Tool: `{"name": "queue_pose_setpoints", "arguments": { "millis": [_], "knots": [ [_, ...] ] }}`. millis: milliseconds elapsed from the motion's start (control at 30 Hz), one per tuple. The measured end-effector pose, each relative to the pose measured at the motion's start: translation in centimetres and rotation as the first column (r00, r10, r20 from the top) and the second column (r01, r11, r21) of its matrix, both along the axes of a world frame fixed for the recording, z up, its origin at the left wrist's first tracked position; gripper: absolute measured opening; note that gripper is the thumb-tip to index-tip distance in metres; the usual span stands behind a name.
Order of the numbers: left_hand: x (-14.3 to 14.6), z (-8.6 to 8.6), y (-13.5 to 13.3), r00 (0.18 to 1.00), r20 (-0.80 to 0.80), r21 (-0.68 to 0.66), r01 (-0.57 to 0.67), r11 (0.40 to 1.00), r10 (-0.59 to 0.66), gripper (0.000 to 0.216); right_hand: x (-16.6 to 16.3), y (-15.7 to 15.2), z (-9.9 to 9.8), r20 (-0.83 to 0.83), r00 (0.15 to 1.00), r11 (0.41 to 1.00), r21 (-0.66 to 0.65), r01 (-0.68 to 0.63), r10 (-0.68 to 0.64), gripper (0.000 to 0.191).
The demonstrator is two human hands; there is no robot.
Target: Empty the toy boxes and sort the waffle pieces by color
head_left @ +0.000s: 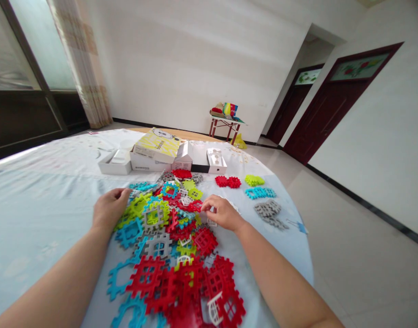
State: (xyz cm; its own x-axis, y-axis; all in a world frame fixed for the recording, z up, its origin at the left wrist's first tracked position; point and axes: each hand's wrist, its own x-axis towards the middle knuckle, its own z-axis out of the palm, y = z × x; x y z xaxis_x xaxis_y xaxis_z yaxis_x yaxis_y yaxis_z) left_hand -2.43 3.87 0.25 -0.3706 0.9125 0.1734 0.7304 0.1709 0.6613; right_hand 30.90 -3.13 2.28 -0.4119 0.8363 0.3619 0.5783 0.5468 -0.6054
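A heap of interlocking plastic building panels (160, 244) in red, blue, green, grey and white covers the middle of the round table. At the heap's left edge is my left hand (109, 206), its fingers curled together; what they hold, if anything, is hidden. Over the right side of the heap, my right hand (225, 212) pinches the edge of a red panel (196, 206) between thumb and fingers. Larger red window panels (205, 240) lie nearer to me, with blue panels (129, 232) close to my left wrist.
Sorted on the right are red panels (228, 181), green ones (254, 180), blue ones (260, 193) and grey ones (268, 210). White boxes (115, 166) and a yellow-and-white box lid (156, 145) stand at the back. A small side table (226, 120) stands by the wall.
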Motion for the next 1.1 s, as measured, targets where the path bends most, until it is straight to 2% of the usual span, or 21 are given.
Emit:
{"name": "queue_pose_setpoints", "arguments": {
  "millis": [67,167,267,333,500,600,667,767,833,967,1100],
  "knots": [
    [0.0,0.0,0.1,1.0,0.0,0.002,0.003,1.0,-0.003,0.042,0.1,0.1,0.0,0.025,0.999,1.0,-0.007,0.024,-0.024,0.02],
    [0.0,-0.2,0.1,1.0,-0.001,0.006,0.01,1.0,-0.01,0.042,-0.1,0.0,0.0,0.048,0.988,0.989,0.031,0.145,-0.146,0.012],
    [-0.1,-0.3,0.2,1.0,-0.012,-0.005,0.011,1.0,-0.011,0.043,-0.5,0.2,-0.3,0.092,0.966,0.971,0.029,0.238,-0.24,0.029],
    [-0.1,-0.2,0.2,1.0,-0.015,-0.016,0.011,1.0,-0.012,0.043,-0.7,0.4,-0.7,0.126,0.962,0.97,0.005,0.242,-0.241,0.04],
    [-0.1,0.1,0.1,0.999,-0.036,-0.028,0.01,1.0,-0.011,0.044,-0.9,0.5,-1.5,0.144,0.969,0.977,-0.046,0.207,-0.199,0.033],
    [-0.1,0.2,0.1,0.999,-0.038,-0.029,0.009,1.0,-0.01,0.044,-0.5,0.6,-1.2,0.099,0.967,0.968,-0.067,0.241,-0.234,0.037],
    [-0.1,0.1,0.1,0.999,-0.033,-0.025,0.009,1.0,-0.01,0.044,0.1,1.0,-0.8,0.076,0.953,0.954,-0.036,0.296,-0.293,0.038],
    [-0.2,0.0,0.2,0.999,-0.03,-0.034,0.008,0.999,-0.009,0.044,1.3,2.4,-0.2,0.095,0.9,0.905,0.064,0.42,-0.425,0.039],
    [-0.3,-0.1,0.3,1.0,-0.027,-0.041,0.013,0.999,-0.014,0.045,1.8,3.8,0.3,0.163,0.851,0.866,0.13,0.482,-0.498,0.037],
    [-0.3,-0.2,0.2,1.0,-0.01,-0.049,0.016,0.999,-0.016,0.046,1.7,6.8,0.7,0.36,0.729,0.813,0.237,0.531,-0.582,0.034],
    [-0.2,-0.1,0.1,1.0,-0.001,-0.06,0.017,0.998,-0.017,0.045,0.7,9.3,0.6,0.487,0.618,0.78,0.28,0.559,-0.617,0.037]
  ]
}}
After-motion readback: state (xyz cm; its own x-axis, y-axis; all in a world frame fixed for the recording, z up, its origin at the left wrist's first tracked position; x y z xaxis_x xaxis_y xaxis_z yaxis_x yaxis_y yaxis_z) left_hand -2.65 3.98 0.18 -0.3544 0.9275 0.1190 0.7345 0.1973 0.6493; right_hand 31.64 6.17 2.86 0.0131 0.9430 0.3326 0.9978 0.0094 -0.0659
